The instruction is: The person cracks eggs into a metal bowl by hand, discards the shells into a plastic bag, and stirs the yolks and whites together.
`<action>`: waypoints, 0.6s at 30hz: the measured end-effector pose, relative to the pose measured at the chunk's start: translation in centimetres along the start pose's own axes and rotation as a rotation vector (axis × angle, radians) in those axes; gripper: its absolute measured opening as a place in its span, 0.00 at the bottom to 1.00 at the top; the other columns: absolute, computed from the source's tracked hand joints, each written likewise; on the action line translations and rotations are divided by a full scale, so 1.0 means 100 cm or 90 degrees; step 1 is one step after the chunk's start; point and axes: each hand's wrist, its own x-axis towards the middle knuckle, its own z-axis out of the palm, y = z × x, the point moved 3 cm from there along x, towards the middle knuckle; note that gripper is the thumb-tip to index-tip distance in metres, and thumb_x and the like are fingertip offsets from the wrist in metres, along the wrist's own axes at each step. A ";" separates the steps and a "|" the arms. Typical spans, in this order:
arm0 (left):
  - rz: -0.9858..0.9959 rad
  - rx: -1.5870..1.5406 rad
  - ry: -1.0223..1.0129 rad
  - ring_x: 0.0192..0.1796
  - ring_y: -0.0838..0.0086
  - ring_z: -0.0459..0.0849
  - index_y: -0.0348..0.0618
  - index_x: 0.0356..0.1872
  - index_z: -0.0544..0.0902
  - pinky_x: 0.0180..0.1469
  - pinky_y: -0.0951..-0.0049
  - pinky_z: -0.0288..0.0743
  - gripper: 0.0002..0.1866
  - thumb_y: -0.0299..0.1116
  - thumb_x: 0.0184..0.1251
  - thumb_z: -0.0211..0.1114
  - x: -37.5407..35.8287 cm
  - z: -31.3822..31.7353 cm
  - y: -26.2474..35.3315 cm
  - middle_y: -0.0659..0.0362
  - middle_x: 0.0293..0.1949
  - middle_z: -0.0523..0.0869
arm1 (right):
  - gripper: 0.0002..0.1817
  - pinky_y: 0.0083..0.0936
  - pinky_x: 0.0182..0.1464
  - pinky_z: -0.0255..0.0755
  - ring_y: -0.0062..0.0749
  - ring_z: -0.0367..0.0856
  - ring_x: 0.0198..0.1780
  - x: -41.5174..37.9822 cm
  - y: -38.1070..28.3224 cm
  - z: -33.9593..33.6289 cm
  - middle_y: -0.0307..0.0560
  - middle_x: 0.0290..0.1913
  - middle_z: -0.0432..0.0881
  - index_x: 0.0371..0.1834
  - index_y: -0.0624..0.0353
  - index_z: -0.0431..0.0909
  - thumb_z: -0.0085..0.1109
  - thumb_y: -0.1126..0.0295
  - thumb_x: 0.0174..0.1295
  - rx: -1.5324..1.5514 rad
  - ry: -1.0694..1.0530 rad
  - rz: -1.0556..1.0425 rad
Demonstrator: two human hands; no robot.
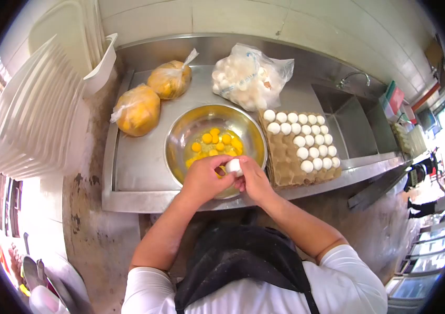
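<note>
A white egg is held between both of my hands, over the near part of a wide metal bowl. My left hand grips it from the left with curled fingers, and my right hand closes on it from the right. Several yolks lie in clear egg white at the bottom of the bowl. Right of the bowl stands a cardboard egg tray, with white eggs filling its far rows and right side; the near left cups show bare cardboard.
Behind the bowl sits a clear plastic bag of eggshells. Two tied bags of orange-yellow food rest at the left of the steel counter. A sink with a tap is at right; stacked white trays stand at left.
</note>
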 end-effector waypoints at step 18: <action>0.050 0.054 -0.013 0.32 0.77 0.85 0.38 0.49 0.84 0.39 0.76 0.79 0.20 0.32 0.54 0.71 0.023 -0.024 -0.004 0.56 0.35 0.88 | 0.23 0.31 0.45 0.74 0.33 0.80 0.39 0.040 -0.048 -0.010 0.49 0.38 0.80 0.51 0.63 0.74 0.44 0.51 0.74 -0.423 -0.100 -0.177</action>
